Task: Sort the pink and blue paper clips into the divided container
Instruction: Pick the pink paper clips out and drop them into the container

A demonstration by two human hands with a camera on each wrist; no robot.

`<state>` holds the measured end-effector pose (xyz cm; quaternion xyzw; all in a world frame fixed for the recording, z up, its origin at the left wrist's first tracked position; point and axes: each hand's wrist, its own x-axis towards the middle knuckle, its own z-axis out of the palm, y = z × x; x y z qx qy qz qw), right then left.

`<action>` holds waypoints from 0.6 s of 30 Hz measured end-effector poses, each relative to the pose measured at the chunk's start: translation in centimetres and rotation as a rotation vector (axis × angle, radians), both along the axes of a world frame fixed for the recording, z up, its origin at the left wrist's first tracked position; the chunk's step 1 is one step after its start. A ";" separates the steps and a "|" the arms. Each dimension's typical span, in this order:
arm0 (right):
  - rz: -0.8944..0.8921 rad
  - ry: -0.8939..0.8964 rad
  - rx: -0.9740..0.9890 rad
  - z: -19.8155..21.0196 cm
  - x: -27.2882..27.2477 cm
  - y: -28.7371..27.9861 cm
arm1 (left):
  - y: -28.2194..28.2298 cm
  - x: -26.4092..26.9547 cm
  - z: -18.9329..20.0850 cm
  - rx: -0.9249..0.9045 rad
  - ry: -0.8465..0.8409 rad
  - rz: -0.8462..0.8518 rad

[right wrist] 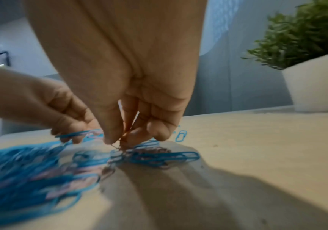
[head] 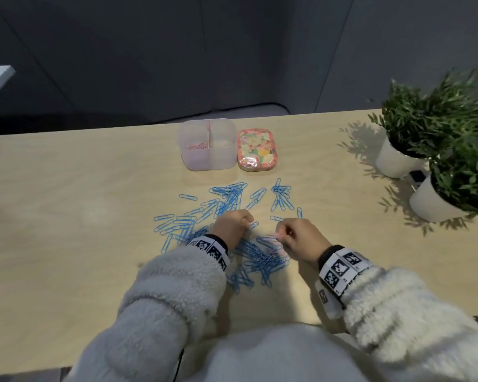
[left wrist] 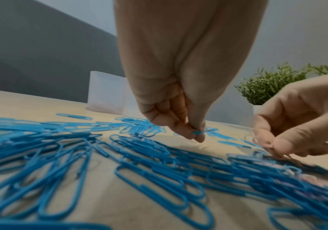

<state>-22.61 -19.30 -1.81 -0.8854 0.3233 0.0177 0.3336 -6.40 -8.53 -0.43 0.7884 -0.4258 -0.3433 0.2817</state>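
Observation:
Several blue paper clips lie scattered on the wooden table, with a denser tangle between my wrists that has a few pink clips mixed in. My left hand hovers over the pile and pinches one blue clip between thumb and fingertips. Just right of it, my right hand pinches a pink clip at the tangle's edge. The translucent divided container stands further back, with pink clips in its left compartment.
A floral lid lies right of the container. Two potted plants in white pots stand at the table's right side. The table's far edge runs just behind the container.

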 end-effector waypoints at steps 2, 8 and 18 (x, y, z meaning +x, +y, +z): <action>-0.095 -0.107 0.114 0.6 -0.4 -0.9 | -0.1 0.3 0.1 -0.015 0.055 0.041; -0.446 -0.380 0.600 0.8 -1.7 -2.0 | 0.1 1.0 0.1 -0.006 0.028 0.078; -0.663 -0.641 1.156 2.8 -2.0 -2.4 | -2.0 -1.6 0.5 0.067 0.304 0.043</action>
